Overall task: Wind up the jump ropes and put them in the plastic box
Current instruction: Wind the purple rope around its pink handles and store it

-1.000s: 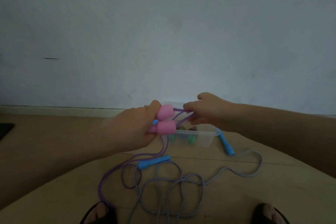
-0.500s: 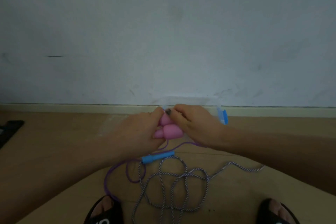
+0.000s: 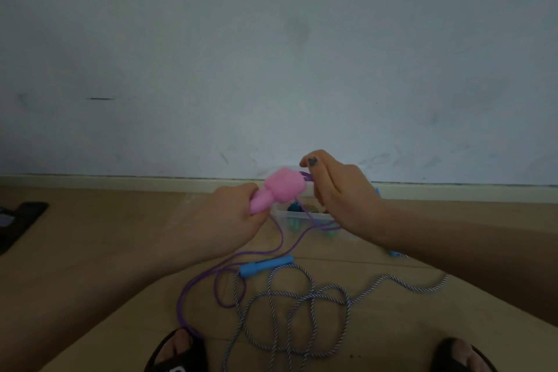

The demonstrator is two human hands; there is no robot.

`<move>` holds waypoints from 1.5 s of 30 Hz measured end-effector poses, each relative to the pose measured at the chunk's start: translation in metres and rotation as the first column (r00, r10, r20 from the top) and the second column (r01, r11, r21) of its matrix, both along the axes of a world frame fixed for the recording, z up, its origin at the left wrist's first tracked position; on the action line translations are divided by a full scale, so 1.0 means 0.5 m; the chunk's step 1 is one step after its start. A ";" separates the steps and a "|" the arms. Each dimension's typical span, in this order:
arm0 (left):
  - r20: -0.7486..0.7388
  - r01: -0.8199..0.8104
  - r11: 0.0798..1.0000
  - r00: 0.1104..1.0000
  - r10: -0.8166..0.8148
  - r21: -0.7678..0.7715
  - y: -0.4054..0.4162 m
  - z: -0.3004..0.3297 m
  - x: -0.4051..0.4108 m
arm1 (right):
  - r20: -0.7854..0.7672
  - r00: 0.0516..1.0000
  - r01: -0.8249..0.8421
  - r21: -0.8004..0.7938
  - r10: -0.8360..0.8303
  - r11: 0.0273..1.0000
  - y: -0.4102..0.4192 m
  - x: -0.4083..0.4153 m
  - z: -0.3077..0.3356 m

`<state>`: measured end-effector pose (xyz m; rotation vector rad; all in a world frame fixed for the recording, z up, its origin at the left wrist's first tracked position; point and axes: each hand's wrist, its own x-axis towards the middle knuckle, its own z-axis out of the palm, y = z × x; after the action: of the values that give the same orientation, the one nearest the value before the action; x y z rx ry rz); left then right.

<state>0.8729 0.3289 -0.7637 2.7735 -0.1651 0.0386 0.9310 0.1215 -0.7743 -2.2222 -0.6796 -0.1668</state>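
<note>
My left hand (image 3: 229,217) grips the two pink handles (image 3: 276,192) of the purple jump rope, held together above the floor. My right hand (image 3: 341,190) pinches the purple cord (image 3: 280,238) just right of the handle tops, fingers curled. The cord hangs from the handles down to a loop on the floor. Behind my hands sits the clear plastic box (image 3: 290,214), partly hidden, with green and dark items inside. A striped grey-and-white rope (image 3: 302,311) with blue handles (image 3: 265,264) lies tangled on the floor in front of me.
The wooden floor meets a grey wall and pale baseboard (image 3: 120,183) just behind the box. A dark flat object (image 3: 18,220) lies at the far left. My feet in black sandals (image 3: 178,350) are at the bottom edge, close to the rope loops.
My right hand has lifted off the pink handles and moved up and to the right, drawing the purple cord with it. The handles have tilted upward in my left hand.
</note>
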 end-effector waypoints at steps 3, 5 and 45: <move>-0.168 -0.119 0.969 0.982 0.083 -0.215 -0.013 0.023 -0.003 | 0.210 0.977 0.020 -0.195 0.022 0.981 0.006 -0.007 -0.001; -0.294 -0.219 0.909 0.949 0.114 -0.356 -0.012 0.034 0.001 | 0.221 0.975 0.037 -0.308 0.033 0.951 0.014 -0.013 -0.004; -0.014 0.484 0.717 0.833 -0.553 0.502 -0.054 0.065 -0.043 | 0.134 0.962 -0.210 -0.181 0.236 0.961 0.019 -0.066 0.073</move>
<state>0.8513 0.3020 -0.7313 3.0957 -1.1440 0.0488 0.8981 0.1310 -0.7378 -2.2848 -1.0591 -0.1749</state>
